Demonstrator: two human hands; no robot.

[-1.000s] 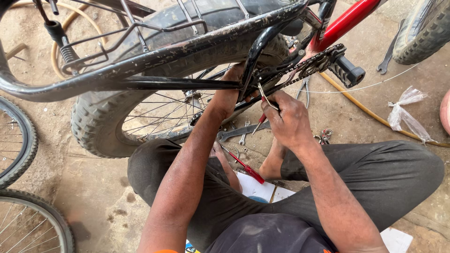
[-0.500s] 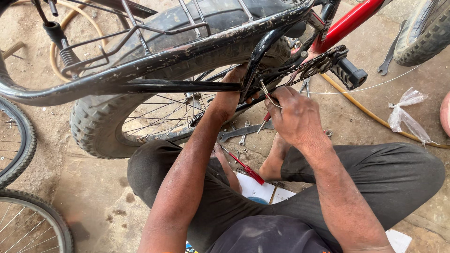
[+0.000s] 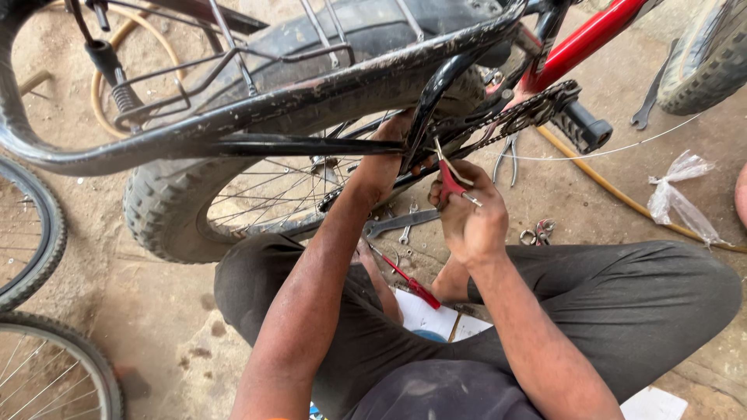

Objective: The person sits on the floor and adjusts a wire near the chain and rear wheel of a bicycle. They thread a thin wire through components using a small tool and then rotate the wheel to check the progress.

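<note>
Our right grip [image 3: 467, 222] clenches red pliers [image 3: 451, 180] — tips up at the frame [image 3: 424, 117]; our left grip [image 3: 381, 167], just left, grasps that frame by the wheel [image 3: 179, 218].

Dusty concrete floor [image 3: 140, 311] w/ wrenches [image 3: 401, 223], pliers [image 3: 506, 159], red screwdriver [image 3: 412, 284]. Also plastic bag [image 3: 681, 194], yellow hose [image 3: 615, 194] (runs diagonally), papers [image 3: 428, 319].

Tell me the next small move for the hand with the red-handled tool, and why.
Probably ease the red-handled tool in the right hand up toward the chain: its tip sits just short of it, and the left hand already grips the black frame bar there.
</note>
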